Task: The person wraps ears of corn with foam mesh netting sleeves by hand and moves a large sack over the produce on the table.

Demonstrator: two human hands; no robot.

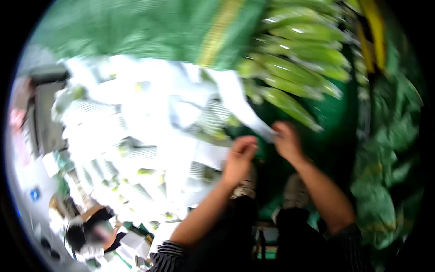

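Note:
My right hand (287, 143) pinches the lower end of a long white strip (235, 97), which looks like paper or thin foam. From there it runs up and left over the white pile. My left hand (240, 158) is a little left of my right, its fingers curled together and blurred; whether it holds anything is hidden. Beyond my right hand lie several long green vegetables (294, 68) in clear plastic wrap. Beside my left hand, another green vegetable sits in a white foam net (213, 115).
A large heap of white sheets and netted produce (149, 104) spreads to the left, partly overexposed. Green woven sacking with a yellow stripe (219, 31) lies at the top. Crumpled green plastic (380, 181) lines the right. Another person (97, 231) is at lower left.

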